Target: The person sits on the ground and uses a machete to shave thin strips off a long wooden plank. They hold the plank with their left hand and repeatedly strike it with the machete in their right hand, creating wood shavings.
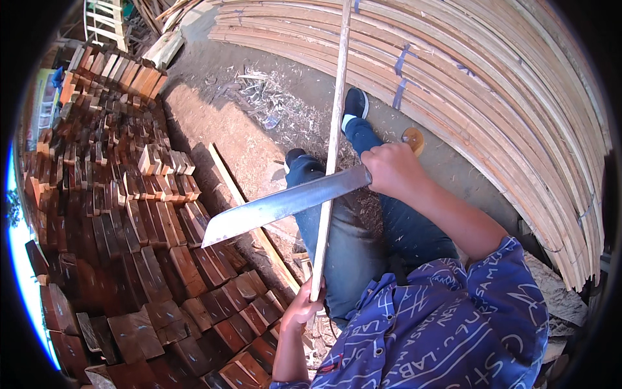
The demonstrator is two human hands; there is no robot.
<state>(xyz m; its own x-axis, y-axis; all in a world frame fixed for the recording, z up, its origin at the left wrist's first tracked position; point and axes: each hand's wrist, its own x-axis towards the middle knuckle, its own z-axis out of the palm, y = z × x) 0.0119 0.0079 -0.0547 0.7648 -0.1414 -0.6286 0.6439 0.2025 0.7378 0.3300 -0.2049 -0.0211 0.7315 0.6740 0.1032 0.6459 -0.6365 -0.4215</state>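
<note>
- The left hand (299, 310) has its fingers clenched around the lower end of a long thin stick (332, 149), close in front of the body beside the left knee.
- The stick's long axis runs almost straight away from the person, from that hand up over the lap and on past the feet to the top edge of the view, leaning only slightly to the right.
- The right hand (391, 170) has its fingers clenched on the handle of a big knife (285, 202), above the right thigh.
- The blade's long axis lies crosswise, from the right hand out to the left and a little downward, its squared tip over the stacked wood blocks (129, 214).
- Blade and stick cross roughly at the stick's middle, well above the left hand and just to the left of the right hand; whether the edge touches the stick there or lies just apart, I cannot tell.
- The right hand is the nearer one to the crossing; the left holds well below it.
- A curved stack of pale slats (492, 110) lies to the right, and shavings (272, 97) litter the dirt ground ahead.
</note>
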